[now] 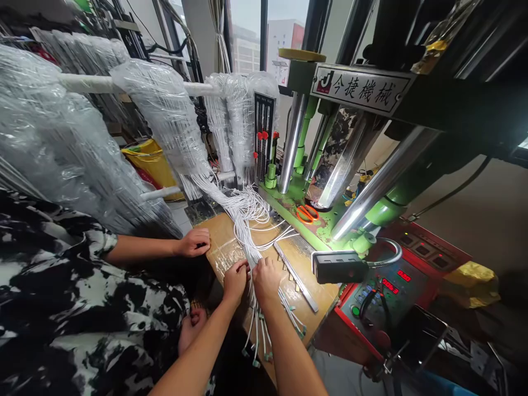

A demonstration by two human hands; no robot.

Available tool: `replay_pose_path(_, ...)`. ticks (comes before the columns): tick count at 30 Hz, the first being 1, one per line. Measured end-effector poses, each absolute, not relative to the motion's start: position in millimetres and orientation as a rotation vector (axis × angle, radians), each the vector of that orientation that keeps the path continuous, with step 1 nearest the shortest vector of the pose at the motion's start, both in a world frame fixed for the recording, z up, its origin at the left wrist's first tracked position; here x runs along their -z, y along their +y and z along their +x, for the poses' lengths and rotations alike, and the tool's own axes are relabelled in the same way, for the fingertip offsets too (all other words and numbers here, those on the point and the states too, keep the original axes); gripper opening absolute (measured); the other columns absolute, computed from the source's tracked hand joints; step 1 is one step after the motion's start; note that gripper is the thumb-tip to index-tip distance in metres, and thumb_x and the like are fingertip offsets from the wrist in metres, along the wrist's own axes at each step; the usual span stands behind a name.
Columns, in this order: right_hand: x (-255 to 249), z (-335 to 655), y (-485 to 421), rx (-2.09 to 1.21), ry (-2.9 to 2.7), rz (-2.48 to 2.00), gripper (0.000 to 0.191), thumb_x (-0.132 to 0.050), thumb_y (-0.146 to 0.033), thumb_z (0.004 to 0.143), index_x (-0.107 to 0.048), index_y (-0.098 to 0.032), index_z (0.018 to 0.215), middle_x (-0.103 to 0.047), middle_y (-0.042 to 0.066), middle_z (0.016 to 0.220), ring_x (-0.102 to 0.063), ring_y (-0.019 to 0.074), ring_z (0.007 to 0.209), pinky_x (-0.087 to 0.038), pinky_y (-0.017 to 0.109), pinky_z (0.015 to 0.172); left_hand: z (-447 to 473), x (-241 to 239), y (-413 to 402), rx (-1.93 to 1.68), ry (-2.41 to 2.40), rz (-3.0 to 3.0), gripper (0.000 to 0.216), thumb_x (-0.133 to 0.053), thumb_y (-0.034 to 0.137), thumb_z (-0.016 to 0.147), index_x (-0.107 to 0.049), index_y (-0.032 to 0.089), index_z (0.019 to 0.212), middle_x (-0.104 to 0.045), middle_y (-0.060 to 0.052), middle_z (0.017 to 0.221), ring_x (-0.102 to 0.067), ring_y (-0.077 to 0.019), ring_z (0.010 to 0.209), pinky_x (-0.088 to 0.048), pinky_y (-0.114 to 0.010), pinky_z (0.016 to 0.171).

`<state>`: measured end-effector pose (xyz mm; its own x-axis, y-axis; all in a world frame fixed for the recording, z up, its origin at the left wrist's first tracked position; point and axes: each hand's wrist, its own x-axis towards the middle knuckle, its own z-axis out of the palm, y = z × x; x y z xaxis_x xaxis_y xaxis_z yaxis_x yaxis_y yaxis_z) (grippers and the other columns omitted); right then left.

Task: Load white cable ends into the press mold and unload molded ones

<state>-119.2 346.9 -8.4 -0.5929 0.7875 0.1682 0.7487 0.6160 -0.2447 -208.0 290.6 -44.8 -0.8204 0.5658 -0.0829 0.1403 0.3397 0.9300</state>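
Left hand: fingers drawn together in a narrow pinch on the white cables, at the point where the bundle crosses the worktable. Right hand: touching the left, knuckles up, fingers curled down onto the same strands. The back of the hand hides the fingertips, so I cannot tell whether they clamp a strand or only press on it.

Cable location: the bundle runs from the wrapped bundles on the rack, fans across the table, passes under both hands and hangs over the near edge. The cable ends carry small greenish plugs.

Just right of my right hand, a metal bar lies flat on the table. Beyond it stand the green machine base, with orange scissors lying on it, and a chrome column. A black box on a bent arm sits before the red control panel.

On the left, a co-worker's hand rests flat on the table edge, apart from mine.
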Motion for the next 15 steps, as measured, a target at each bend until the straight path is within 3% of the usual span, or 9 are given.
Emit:
replay_pose_path(3,9.3,-104.1,343.5,-0.221,-2.608,-1.212,0.024,-0.041,-0.026,0.095,-0.064,-0.022,0.089,-0.068,0.004,0.085,-0.06,0.0162,0.074,-0.031,0.028,0.058,-208.1,41.4,296.7,-1.452,2.264,0.737,0.04,-0.052,0.029,0.086,-0.064,0.017,0.122,-0.07,-0.011,0.104,-0.067,-0.0214,0.089,-0.053,-0.032,0.078)
replay_pose_path(8,15.2,-70.0,330.9,-0.222,-2.578,-1.239,0.028,-0.041,-0.027,0.096,-0.066,-0.024,0.086,-0.068,0.004,0.082,-0.061,0.0172,0.08,-0.036,0.028,0.065,-209.9,34.8,303.2,-1.261,2.337,0.94,0.034,-0.059,0.025,0.079,-0.073,0.017,0.11,-0.069,-0.011,0.093,-0.064,-0.0253,0.087,-0.048,-0.039,0.088)
replay_pose_path(10,17.3,-60.1,322.9,-0.224,-2.521,-1.284,0.026,-0.042,-0.031,0.095,-0.066,-0.024,0.098,-0.069,0.006,0.095,-0.06,0.0212,0.092,-0.04,0.031,0.075,-212.6,32.6,299.3,-1.214,2.356,1.007,0.036,-0.055,0.022,0.082,-0.071,0.014,0.112,-0.069,-0.013,0.098,-0.063,-0.0275,0.094,-0.046,-0.041,0.092)
replay_pose_path(12,20.0,-50.8,312.6,-0.224,-2.432,-1.378,0.035,-0.041,-0.035,0.095,-0.06,-0.018,0.118,-0.066,0.014,0.117,-0.056,0.0283,0.108,-0.041,0.041,0.089,-214.8,30.4,293.0,-1.191,2.346,1.111,0.041,-0.048,0.016,0.083,-0.067,0.016,0.12,-0.064,-0.014,0.116,-0.058,-0.0276,0.111,-0.041,-0.042,0.102)
replay_pose_path(15,23.9,-32.3,295.3,-0.266,-2.38,-1.435,0.043,-0.043,-0.029,0.093,-0.053,-0.01,0.13,-0.056,0.021,0.136,-0.047,0.0349,0.128,-0.037,0.052,0.102,-213.5,28.0,285.6,-1.123,2.223,1.335,0.05,-0.051,0.005,0.073,-0.069,0.024,0.116,-0.057,-0.006,0.134,-0.047,-0.0225,0.129,-0.033,-0.034,0.113)
